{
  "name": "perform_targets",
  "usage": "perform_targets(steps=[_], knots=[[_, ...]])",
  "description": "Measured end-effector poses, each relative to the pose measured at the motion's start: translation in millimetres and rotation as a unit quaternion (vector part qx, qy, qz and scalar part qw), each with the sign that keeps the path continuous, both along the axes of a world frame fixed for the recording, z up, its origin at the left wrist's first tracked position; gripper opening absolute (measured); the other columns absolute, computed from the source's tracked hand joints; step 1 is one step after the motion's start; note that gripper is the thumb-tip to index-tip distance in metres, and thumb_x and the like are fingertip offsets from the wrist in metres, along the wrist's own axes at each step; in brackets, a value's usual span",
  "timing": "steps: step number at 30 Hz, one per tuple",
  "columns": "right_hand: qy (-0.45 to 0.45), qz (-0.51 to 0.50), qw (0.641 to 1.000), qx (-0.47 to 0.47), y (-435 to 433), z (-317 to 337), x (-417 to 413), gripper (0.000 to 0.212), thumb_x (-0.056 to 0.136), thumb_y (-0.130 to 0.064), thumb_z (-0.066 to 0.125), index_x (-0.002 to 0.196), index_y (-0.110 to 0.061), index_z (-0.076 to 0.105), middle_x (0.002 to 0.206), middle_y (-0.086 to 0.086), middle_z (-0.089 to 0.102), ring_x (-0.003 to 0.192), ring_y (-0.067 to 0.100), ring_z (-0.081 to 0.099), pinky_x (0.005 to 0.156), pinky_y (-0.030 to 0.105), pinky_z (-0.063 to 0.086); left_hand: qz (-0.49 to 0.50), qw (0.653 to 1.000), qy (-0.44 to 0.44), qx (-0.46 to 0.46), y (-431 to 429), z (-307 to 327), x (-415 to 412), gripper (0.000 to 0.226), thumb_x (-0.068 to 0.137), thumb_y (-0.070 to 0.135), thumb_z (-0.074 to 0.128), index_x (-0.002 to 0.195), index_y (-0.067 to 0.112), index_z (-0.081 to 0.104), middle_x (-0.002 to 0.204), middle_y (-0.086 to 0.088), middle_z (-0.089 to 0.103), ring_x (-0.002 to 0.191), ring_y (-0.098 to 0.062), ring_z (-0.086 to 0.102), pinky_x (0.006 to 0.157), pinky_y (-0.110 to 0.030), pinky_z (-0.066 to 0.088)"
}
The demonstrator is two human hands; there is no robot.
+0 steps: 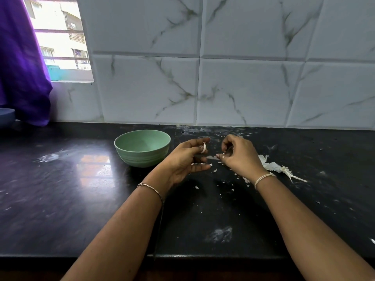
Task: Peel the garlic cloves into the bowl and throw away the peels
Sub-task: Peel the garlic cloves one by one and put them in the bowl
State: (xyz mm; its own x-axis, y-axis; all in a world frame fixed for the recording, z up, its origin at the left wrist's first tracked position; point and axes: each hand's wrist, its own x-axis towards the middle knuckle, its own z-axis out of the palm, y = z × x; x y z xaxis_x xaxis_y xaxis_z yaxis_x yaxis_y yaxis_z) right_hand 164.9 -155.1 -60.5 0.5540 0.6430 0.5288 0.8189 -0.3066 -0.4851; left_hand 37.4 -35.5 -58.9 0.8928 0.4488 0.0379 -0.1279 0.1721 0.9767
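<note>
Garlic clove [203, 148]: pinched between thumb and forefinger of the left hand [183, 161] at centre frame, just right of the bowl. It is held clear of the bench, probably so the skin can be drawn off freely.
Left hand: only the thumb and forefinger grip the clove. The other fingers [200, 168] lie loosely extended below it, holding nothing.
Right hand [241, 157]: fingers curled, the tips nipping a thin pale strip of peel [211, 157] that points back toward the clove. Judged to be mid-peel on this clove.
Bowl [123, 148]: pale green, left of centre and near the left hand. No peeled clove shows inside it. It likely stands close so each clove can be dropped in with a short reach.
Peels [273, 167]: a white papery heap lies at right of centre, behind the right wrist. Small flakes are scattered under both hands. None has been thrown away yet.
Bench [81, 209]: black polished stone, smeared and dusty, with window light reflected at left.
Room: a wall [243, 88] of grey-veined marble tiles fills the upper frame. A barred window [60, 37] sits upper left beside a purple cloth [22, 67], and the edge of a blue dish [6, 116] shows at far left.
</note>
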Motion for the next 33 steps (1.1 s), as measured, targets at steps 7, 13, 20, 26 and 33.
perform_targets(steps=[7, 13, 20, 26, 33], knots=[[0.107, 0.094, 0.988, 0.063, 10, -3, -9, 0.009, 0.083, -0.027, 0.076, 0.084, -0.021, 0.069, 0.08, -0.003, 0.071, 0.074, 0.017, 0.066, 0.07, 0.032, 0.055, 0.146, 0.956, 0.015, 0.254, 4, -13, 13, 0.024, 0.095, 0.006, 0.058, 0.119, 0.012, 0.06, 0.083, -0.003, 0.054, 0.062, -0.009, 0.059, 0.073, -0.044, 0.061], [0.095, 0.08, 0.989, 0.084, 11, -4, -8, 0.006, 0.083, -0.023, 0.076, 0.085, -0.024, 0.07, 0.08, -0.008, 0.071, 0.075, 0.01, 0.067, 0.071, 0.028, 0.057, 0.216, 0.913, 0.009, 0.345, 2, -12, 12, 0.011, 0.086, 0.013, 0.07, 0.097, 0.016, 0.068, 0.083, 0.003, 0.067, 0.076, -0.023, 0.068, 0.07, -0.037, 0.06], [0.073, 0.057, 0.99, 0.104, 11, -1, -7, 0.008, 0.089, -0.014, 0.068, 0.087, -0.021, 0.072, 0.078, -0.009, 0.07, 0.074, 0.009, 0.066, 0.071, 0.027, 0.055, 0.231, 0.896, -0.005, 0.379, 0, -11, 9, 0.015, 0.079, 0.024, 0.079, 0.088, 0.022, 0.067, 0.08, 0.005, 0.069, 0.07, -0.02, 0.068, 0.068, -0.035, 0.058], [0.008, 0.018, 0.997, 0.078, 12, -2, -10, 0.009, 0.091, -0.013, 0.062, 0.09, -0.017, 0.07, 0.081, -0.005, 0.071, 0.075, 0.013, 0.064, 0.071, 0.034, 0.054, 0.226, 0.896, 0.0, 0.382, -4, -9, 7, 0.014, 0.075, 0.023, 0.083, 0.079, 0.025, 0.07, 0.072, 0.005, 0.071, 0.066, -0.017, 0.069, 0.066, -0.032, 0.059], [0.004, -0.017, 0.999, 0.037, 8, 2, -12, 0.011, 0.092, -0.02, 0.064, 0.088, -0.03, 0.066, 0.08, -0.013, 0.067, 0.073, 0.006, 0.061, 0.063, 0.025, 0.046, 0.204, 0.911, 0.005, 0.359, -4, -7, 4, 0.012, 0.08, 0.015, 0.08, 0.09, 0.011, 0.075, 0.07, 0.001, 0.071, 0.06, -0.017, 0.068, 0.058, -0.019, 0.053]])
